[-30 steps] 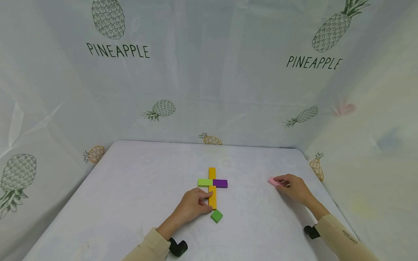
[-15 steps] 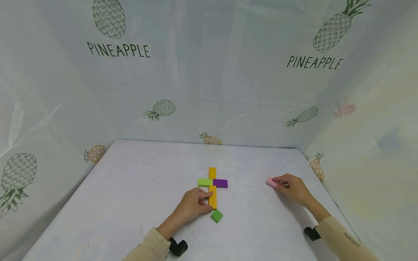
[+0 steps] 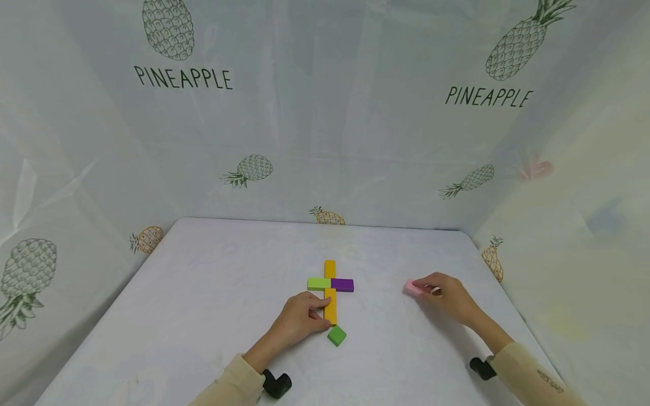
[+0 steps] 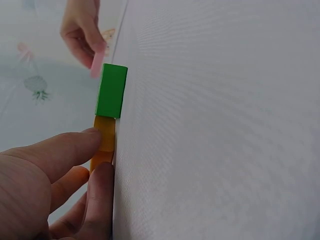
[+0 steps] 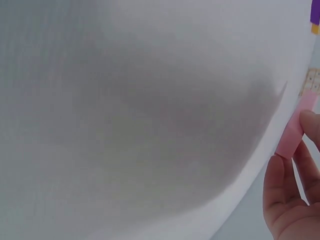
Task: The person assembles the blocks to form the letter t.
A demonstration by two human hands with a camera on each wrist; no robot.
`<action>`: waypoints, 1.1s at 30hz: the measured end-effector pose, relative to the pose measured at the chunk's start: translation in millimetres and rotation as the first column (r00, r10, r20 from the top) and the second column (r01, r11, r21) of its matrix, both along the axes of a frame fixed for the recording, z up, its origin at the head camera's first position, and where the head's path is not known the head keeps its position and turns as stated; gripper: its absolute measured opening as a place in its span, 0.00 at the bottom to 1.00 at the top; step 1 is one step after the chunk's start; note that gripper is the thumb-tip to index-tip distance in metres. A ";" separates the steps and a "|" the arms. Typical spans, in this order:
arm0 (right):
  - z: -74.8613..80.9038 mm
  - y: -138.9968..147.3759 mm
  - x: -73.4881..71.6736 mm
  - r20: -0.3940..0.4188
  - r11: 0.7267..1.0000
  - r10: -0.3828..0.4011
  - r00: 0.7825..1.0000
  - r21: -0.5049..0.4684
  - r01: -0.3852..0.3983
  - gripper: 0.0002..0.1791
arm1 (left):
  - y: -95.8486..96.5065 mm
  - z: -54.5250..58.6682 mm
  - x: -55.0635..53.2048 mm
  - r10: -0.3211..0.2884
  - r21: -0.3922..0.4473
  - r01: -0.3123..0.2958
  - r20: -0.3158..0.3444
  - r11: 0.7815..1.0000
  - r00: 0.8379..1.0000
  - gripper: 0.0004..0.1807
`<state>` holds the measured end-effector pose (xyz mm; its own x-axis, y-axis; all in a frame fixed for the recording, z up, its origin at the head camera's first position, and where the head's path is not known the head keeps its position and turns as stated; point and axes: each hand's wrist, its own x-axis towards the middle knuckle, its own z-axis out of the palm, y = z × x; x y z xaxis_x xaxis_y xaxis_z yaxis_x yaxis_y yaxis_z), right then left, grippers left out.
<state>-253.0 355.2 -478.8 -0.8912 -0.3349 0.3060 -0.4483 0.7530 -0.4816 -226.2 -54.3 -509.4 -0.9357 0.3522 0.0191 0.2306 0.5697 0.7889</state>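
Observation:
On the white table, a long yellow block (image 3: 330, 312) lies lengthwise with my left hand (image 3: 299, 319) pinching it between thumb and fingers. In the left wrist view, the thumb and a finger lie along its sides near the green block (image 4: 112, 91). That green block sits turned cornerwise at the yellow block's near end. Beyond are a lime block (image 3: 319, 284) and a purple block (image 3: 342, 285), end to end crosswise, then another yellow block (image 3: 330, 269). Off to the right, my right hand (image 3: 453, 300) pinches a pink block (image 5: 296, 127), with a shadow below.
The white tabletop (image 3: 228, 270) runs back to a hanging curtain (image 3: 304, 113) printed with pineapples, which also encloses both sides. A black device (image 3: 277, 385) sticks out at the left wrist, and a similar one (image 3: 482, 368) at the right wrist.
My right hand has carried the pink block a short way left, toward the arranged blocks. The left hand and the other blocks stay where they were.

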 end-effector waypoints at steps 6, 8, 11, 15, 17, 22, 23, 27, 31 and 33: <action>1.3 -13.9 5.9 0.030 0.999 0.038 0.999 0.004 -0.038 0.17 | 0.2 0.7 0.3 -0.004 0.001 0.004 -0.006 1.000 1.000 0.31; 1.2 -18.3 7.2 0.029 0.998 0.056 0.998 0.002 -0.057 0.17 | 0.2 1.0 0.5 -0.004 0.000 0.004 -0.007 1.000 1.000 0.31; 1.4 -24.2 8.9 0.025 0.996 0.088 0.996 -0.004 -0.088 0.17 | 0.4 1.5 0.8 -0.002 0.003 0.002 -0.003 1.000 1.000 0.31; 3.5 -31.2 11.4 0.023 0.991 0.133 0.991 -0.002 -0.133 0.18 | 0.5 1.9 1.1 -0.002 0.006 0.001 0.002 1.000 1.000 0.31; 5.3 -34.7 13.0 0.024 0.989 0.151 0.988 0.002 -0.151 0.17 | 0.4 2.0 1.1 -0.002 0.004 0.002 0.001 1.000 1.000 0.31; 8.1 -43.4 16.3 0.026 0.983 0.181 0.983 0.007 -0.181 0.17 | -0.2 2.1 1.2 -0.003 0.004 0.003 0.000 1.000 1.000 0.31; 7.9 -44.6 16.7 0.025 0.983 0.185 0.982 0.007 -0.186 0.17 | -0.2 2.1 1.2 -0.003 0.005 0.003 0.002 1.000 1.000 0.31; 5.9 -48.3 17.5 0.023 0.979 0.203 0.979 0.000 -0.203 0.17 | 0.1 3.3 2.0 0.000 0.012 0.000 0.011 1.000 1.000 0.31; 4.4 -52.4 18.9 0.016 0.976 0.217 0.976 -0.005 -0.217 0.17 | 0.3 4.1 2.7 0.002 0.019 -0.002 0.018 1.000 1.000 0.31; 4.3 -54.8 20.0 0.005 0.974 0.225 0.974 -0.004 -0.225 0.17 | 0.3 3.9 2.8 0.004 0.016 -0.005 0.017 1.000 1.000 0.31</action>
